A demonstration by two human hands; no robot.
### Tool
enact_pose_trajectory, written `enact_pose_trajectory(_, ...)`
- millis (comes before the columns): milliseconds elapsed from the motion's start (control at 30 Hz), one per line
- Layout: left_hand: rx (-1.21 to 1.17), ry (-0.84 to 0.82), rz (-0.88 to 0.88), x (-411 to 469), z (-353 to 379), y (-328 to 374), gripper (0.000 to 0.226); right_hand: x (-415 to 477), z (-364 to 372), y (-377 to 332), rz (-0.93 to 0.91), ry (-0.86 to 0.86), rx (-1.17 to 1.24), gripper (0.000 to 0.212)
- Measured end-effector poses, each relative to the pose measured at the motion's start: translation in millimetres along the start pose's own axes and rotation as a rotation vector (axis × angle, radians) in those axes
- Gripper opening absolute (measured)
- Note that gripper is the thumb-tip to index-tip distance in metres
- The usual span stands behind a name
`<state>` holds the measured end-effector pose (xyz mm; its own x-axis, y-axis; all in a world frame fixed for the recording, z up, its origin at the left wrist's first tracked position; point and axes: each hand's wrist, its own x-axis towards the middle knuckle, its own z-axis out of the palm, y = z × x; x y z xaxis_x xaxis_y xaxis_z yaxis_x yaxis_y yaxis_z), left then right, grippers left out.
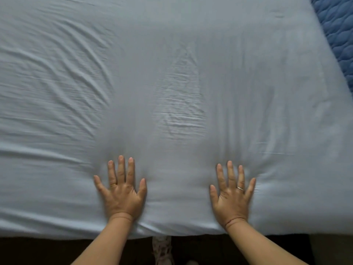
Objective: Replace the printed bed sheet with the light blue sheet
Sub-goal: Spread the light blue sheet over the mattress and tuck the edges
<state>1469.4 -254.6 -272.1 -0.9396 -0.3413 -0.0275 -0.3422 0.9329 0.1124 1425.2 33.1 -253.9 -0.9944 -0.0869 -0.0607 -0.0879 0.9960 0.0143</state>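
Observation:
The light blue sheet covers the whole bed top, with wrinkles across its left half and in the middle. My left hand lies flat on the sheet near the bed's front edge, palm down, fingers straight and spread. My right hand lies flat the same way a little to the right, a ring on one finger. Both press the cloth, and creases fan out from the fingertips. The printed sheet does not show on the bed.
A dark blue quilted cover shows at the top right past the sheet's edge. The bed's front edge runs along the bottom, with dark floor below. A patterned bit of cloth hangs between my forearms.

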Motion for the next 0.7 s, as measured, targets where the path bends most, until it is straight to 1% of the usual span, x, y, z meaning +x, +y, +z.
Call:
enact_pose_trajectory(333, -0.017, 0.016, -0.024, 0, -1, 2, 0.073, -2, 0, -1, 0.006, 0.032, 0.005, 0.065)
enact_pose_trajectory(700, -0.046, 0.094, -0.022, -2, 3, -1, 0.073, -15, 7, -3, 0.026, 0.102, 0.042, 0.063)
